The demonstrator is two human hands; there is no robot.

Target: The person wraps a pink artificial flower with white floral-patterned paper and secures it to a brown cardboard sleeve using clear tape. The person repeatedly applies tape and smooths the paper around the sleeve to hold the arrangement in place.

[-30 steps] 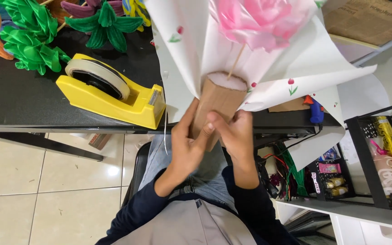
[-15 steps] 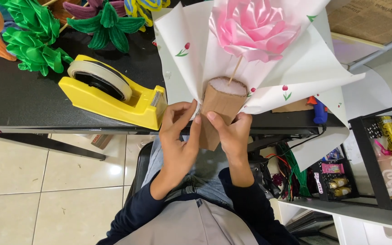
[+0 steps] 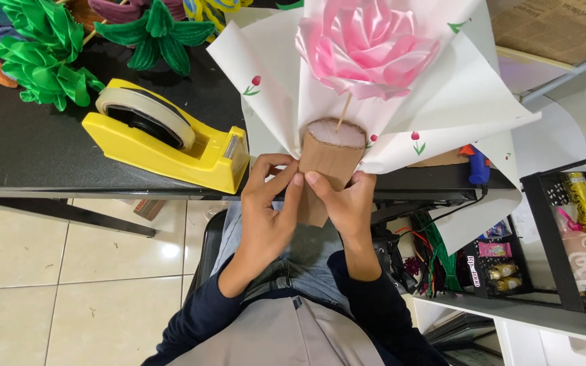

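Note:
A brown cardboard tube (image 3: 327,163) with white foam in its top stands upright in front of me, just past the black table's edge. A thin stick rises from the foam to a pink paper rose (image 3: 367,47). White wrapping paper with small red flowers (image 3: 442,102) fans out around the rose. My left hand (image 3: 269,210) grips the tube's left side, thumb on its front. My right hand (image 3: 347,203) grips the right side, and the two thumbs meet on the tube.
A yellow tape dispenser (image 3: 171,146) sits on the black table (image 3: 28,149) left of the tube. Green paper flowers (image 3: 42,54) and an orange one lie at the back left. A blue glue gun (image 3: 477,166) and a shelf of supplies (image 3: 564,230) stand right.
The bouquet has been lifted and tipped upright, so the rose and the foam top now face the camera. My hands have slid lower on the tube, thumbs now touching.

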